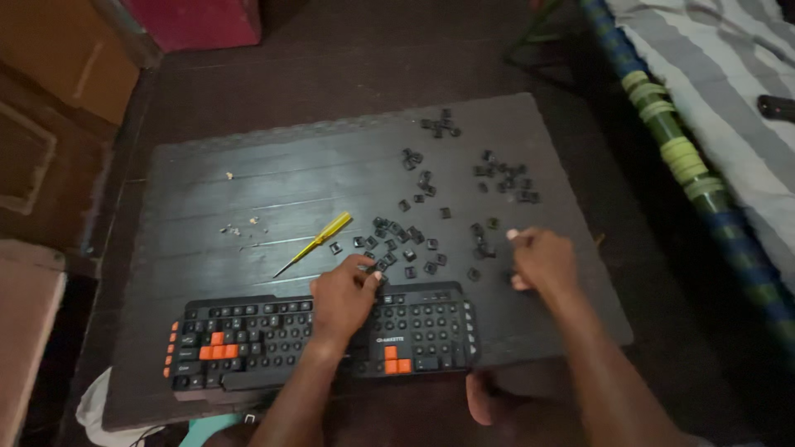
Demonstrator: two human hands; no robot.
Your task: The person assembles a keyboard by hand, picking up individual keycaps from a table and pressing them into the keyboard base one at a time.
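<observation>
Resting on the top edge of the black keyboard, the left hand has its fingers curled down and fingertips pinched close together just past the top row, as if on one small keycap; whether anything is actually held between them I cannot tell. Off to its right, the right hand sits on the dark board with fingers loosely folded, thumb and forefinger drawn together near a loose cap, and its contents are likewise hidden. Doing this well, by my judgement, means keeping the pinch low and square on one cap, pressing or lifting straight, and steadying the keyboard with the heel of the hand so it does not skid. The keyboard lies directly under and toward the person from the left hand, long axis running side to side, orange keys at its left end and near the middle, and its top edge facing away from the person. Just beyond both sets of fingers, loose black keycaps are scattered, thinning out farther away. Beyond the left hand and to its left, a yellow-handled screwdriver lies diagonally, tip pointing back toward the person. Farther right runs a striped mattress.
</observation>
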